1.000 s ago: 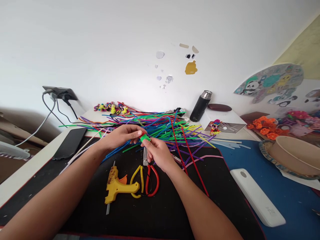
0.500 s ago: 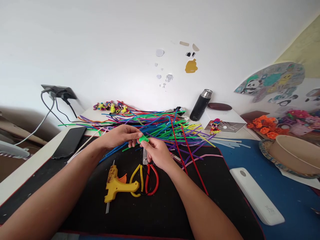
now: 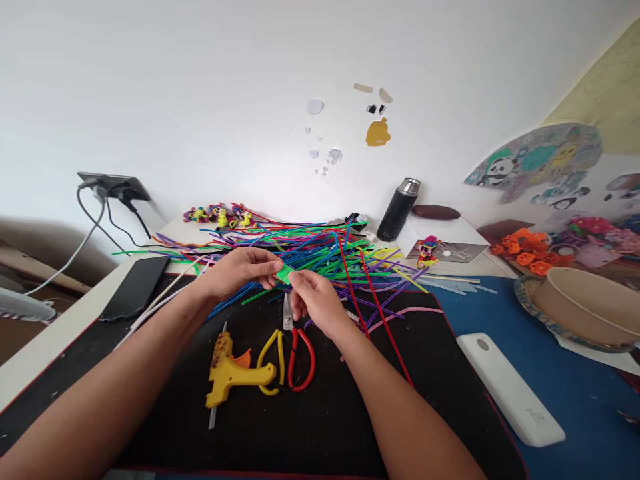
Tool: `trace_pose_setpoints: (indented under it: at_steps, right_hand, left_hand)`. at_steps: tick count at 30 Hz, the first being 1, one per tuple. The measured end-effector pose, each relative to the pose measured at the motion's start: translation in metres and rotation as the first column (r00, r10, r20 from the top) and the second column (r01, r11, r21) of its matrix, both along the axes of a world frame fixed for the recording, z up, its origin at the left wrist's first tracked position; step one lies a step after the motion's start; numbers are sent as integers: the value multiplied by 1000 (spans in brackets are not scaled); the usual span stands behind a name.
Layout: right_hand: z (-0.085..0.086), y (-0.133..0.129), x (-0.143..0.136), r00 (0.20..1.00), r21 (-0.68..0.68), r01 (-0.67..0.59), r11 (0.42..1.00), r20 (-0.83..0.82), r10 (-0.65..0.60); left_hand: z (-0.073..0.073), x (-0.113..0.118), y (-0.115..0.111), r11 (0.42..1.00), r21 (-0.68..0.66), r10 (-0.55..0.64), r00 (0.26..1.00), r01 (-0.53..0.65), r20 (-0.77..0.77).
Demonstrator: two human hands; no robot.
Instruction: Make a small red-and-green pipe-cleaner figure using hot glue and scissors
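Observation:
A small piece of green pipe cleaner [image 3: 285, 273], bent or coiled into a short bundle, is pinched between my two hands. My left hand [image 3: 245, 270] grips its left end between thumb and fingertips. On its right end, the thumb and finger of my right hand [image 3: 317, 300] are closed. Just below the hands lie pliers [image 3: 301, 360] with one yellow and one red handle, their jaws pointing away from me. To the left of these rests a yellow glue gun [image 3: 233, 373] with an orange trigger. Behind the hands spreads a heap of coloured pipe cleaners [image 3: 320, 247].
A black mat [image 3: 280, 440] covers the desk front. At left lie a phone [image 3: 135, 287] and a wall socket [image 3: 115, 185] with cables. Small figures [image 3: 217, 215] stand at the back. On the right are a black flask [image 3: 399, 210], a white power bank [image 3: 510, 390] and a bowl [image 3: 595, 307].
My right hand has shifted slightly right along the green piece, showing more of it between the hands. The whole view has moved a little; tools lie as before.

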State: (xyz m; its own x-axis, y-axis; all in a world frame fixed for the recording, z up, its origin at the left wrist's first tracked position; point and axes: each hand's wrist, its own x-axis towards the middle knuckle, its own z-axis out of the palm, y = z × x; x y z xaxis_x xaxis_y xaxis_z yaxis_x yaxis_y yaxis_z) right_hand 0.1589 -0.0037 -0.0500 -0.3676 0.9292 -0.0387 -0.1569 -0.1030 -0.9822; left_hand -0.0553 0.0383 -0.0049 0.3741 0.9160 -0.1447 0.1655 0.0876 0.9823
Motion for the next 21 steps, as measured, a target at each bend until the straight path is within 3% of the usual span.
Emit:
trace_pose_setpoints:
  at_steps: [11,21]
  right_hand:
    - [-1,2,3,997,26,-18,999,-74,20]
    - [0,1,4,994,36,-65,997,-91,68]
  left_hand:
    - [1,8,-5,993,-113,43,986,-24,163]
    - [3,5,-7,988,-157,31,976,4,216]
